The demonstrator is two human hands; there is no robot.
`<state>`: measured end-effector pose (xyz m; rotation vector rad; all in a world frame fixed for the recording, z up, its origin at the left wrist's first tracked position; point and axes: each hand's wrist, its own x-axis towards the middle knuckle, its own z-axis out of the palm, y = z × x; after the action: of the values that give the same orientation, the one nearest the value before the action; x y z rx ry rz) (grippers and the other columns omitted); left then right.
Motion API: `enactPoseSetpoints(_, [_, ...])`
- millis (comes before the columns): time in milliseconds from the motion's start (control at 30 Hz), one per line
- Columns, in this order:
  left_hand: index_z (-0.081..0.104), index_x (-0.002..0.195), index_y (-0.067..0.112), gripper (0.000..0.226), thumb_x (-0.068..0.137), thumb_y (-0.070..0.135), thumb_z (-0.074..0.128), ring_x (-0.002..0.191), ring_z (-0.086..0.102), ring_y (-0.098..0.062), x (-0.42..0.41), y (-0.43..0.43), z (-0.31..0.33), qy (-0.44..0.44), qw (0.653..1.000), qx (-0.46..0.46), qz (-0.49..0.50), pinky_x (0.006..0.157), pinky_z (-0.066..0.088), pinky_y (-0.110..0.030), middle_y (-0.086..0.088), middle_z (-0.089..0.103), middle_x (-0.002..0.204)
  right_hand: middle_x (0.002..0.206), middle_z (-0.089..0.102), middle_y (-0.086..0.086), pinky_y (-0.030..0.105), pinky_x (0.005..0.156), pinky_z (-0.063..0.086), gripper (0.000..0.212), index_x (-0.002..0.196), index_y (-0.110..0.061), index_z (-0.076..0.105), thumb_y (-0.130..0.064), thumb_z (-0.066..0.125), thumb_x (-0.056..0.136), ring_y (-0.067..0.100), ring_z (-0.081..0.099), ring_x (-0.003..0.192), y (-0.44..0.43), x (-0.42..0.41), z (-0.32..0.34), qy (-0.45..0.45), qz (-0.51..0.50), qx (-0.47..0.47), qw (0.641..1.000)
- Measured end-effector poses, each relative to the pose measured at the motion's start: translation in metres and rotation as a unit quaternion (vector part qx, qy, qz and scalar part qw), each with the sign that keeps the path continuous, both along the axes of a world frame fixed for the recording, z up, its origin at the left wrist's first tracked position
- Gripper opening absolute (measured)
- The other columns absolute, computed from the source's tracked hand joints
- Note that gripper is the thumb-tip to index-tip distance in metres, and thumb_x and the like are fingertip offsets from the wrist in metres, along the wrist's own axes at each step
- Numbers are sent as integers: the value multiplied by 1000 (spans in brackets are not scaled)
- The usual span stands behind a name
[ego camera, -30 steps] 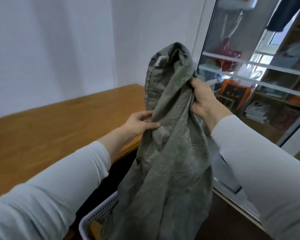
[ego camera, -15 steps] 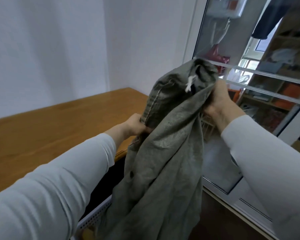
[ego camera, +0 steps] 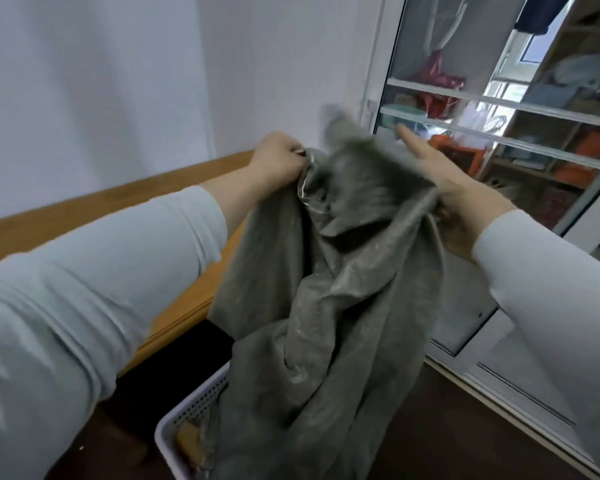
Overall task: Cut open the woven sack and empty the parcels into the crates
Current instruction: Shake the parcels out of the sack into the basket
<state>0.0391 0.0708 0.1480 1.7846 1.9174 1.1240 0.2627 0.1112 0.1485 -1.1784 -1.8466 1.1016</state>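
Woven sack (ego camera: 333,306) hangs limp mid-scene over the near white crate (ego camera: 191,407); left hand (ego camera: 278,157) grips its bunched top, fingers curled; right hand (ego camera: 430,161) rests against it, fingers straight, together; emptying seems nearly done; next, a last shake

1 view only, worn on the head, facing forward and down along the sleeves (ego camera: 84,289). It's in close: left hand (ego camera: 279,159) and right hand (ego camera: 444,174) sit mid-frame, the woven sack (ego camera: 326,278) hanging between them. Wide lens, edges bending. Left of the hands, the surface (ego camera: 184,306); right of them, a glass door (ego camera: 416,39); below, a crate (ego camera: 187,410) rim.
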Motion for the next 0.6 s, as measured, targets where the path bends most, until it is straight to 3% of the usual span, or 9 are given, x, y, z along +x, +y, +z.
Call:
enactPoseSetpoints(33, [67,98,-8,41,73,22,52,81,49,-17,8,0,6,-2,1000,4,-10,67,35,-24,-22,60,89,150,33,9,26,101,35,103,150,-17,18,-34,80,69,18,39,134,-6,-13,0,8,34,-15,999])
enactPoseSetpoints(100, [69,89,0,21,80,11,54,77,48,-17,24,-1,16,-4,999,30,-13,65,36,-25,-18,58,81,147,39,10,23,103,38,91,148,-10,25,-20,77,75,15,41,132,-9,-36,-10,-74,71,33,994])
enactPoseSetpoints(200, [66,81,14,15,76,4,56,70,53,-14,32,-9,17,-110,992,24,-49,63,45,-22,-2,59,71,85,63,9,15,70,46,23,104,10,63,7,59,82,8,60,80,-11,-58,-19,-18,-30,78,996])
enactPoseSetpoints(267, [64,80,18,21,64,6,59,75,57,-12,14,-20,2,-210,970,-36,-113,69,48,-21,1,61,75,55,61,-1,14,56,47,22,82,0,64,15,47,81,0,56,49,-12,-61,-18,90,-52,22,994])
enactPoseSetpoints(300, [62,81,21,26,59,7,58,77,58,-13,2,-26,-11,-200,966,-78,-142,71,49,-21,0,61,79,48,61,-6,14,52,48,28,76,-5,62,17,44,82,-1,55,43,-12,-61,-16,140,-44,-4,989])
enactPoseSetpoints(367, [61,88,20,30,62,4,65,88,60,-18,-21,-33,-42,-98,963,-183,-170,82,50,-27,-3,63,91,42,61,-7,14,48,50,37,69,-10,58,18,40,85,1,58,41,-13,-57,-9,202,-36,-32,978])
enactPoseSetpoints(467, [63,105,12,32,76,4,72,99,56,-21,-47,-37,-97,34,940,-320,-114,84,45,-30,-5,61,104,60,58,-3,9,56,46,36,70,-16,51,6,37,94,5,54,58,-5,-45,3,223,-72,-35,972])
enactPoseSetpoints(533, [66,109,8,30,82,20,71,93,54,-19,-57,-39,-127,82,940,-327,-59,78,40,-27,-7,63,105,64,57,-3,20,73,46,30,73,-17,52,-5,39,97,10,51,68,6,-31,5,266,-98,-52,958])
enactPoseSetpoints(600, [65,109,4,27,91,24,60,87,55,-22,-64,-39,-144,58,954,-293,-9,73,43,-32,-11,64,101,56,64,-9,30,80,46,20,76,-18,56,-10,46,91,10,57,68,19,-11,0,212,-115,-29,970])
